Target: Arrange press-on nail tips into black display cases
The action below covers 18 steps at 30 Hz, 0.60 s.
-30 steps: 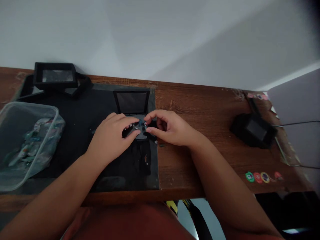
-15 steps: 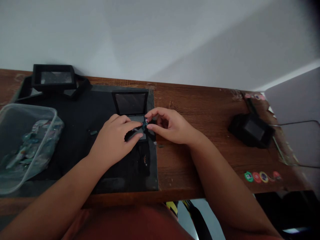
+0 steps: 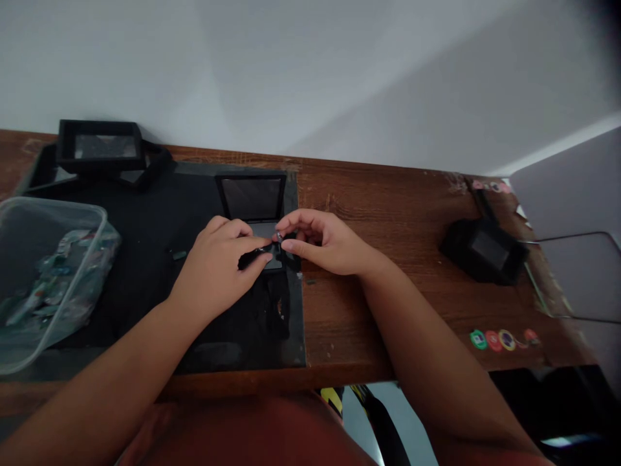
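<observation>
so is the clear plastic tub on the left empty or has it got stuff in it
Not empty: the clear plastic tub holds a jumble of small pieces, visible through its open top.

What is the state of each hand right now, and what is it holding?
Left hand: fingertips at the open black case; grip cannot be told.
Right hand: closed, pinching a small part.

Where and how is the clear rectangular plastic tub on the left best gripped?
I'd pinch the tub by its far rim, coming from above, with the thumb outside and fingers inside. The top is open and the edge thin, while the small mixed parts lie below it, mostly toward the near side. The left forearm passes close to that near side, so the far side looks freer.
</observation>
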Available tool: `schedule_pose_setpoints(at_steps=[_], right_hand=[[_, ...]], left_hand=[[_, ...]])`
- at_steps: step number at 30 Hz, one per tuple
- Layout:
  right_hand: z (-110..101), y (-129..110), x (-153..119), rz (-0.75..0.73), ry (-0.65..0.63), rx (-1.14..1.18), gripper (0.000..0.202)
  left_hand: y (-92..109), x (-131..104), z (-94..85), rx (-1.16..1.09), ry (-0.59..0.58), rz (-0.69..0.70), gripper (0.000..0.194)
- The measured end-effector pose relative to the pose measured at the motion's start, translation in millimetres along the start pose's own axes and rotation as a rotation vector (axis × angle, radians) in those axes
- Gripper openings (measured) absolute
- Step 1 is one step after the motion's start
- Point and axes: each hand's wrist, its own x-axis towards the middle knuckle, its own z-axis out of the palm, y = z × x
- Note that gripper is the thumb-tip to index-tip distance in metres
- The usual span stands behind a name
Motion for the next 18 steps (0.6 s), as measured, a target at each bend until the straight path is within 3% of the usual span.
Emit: schedule_pose_setpoints(at_steps=[10,14,18], right_hand=[[2.2,-3.8,1.1,0.007,-0.046,0.217,0.034],[-1.7,-6.3,1.0,-0.008,0.005,0.254,0.037],[-6.0,-7.2,1.0,-0.016,0.072,0.237,0.04]], left_hand=[[-2.3,3.9,0.7,0.009,0.082,0.058,0.02],[2.9,5.5,-5.8,-0.061,0.203,-0.01,0.019],[5.6,4.9,-11.3,-0.295,0.265,-0.139,0.016]])
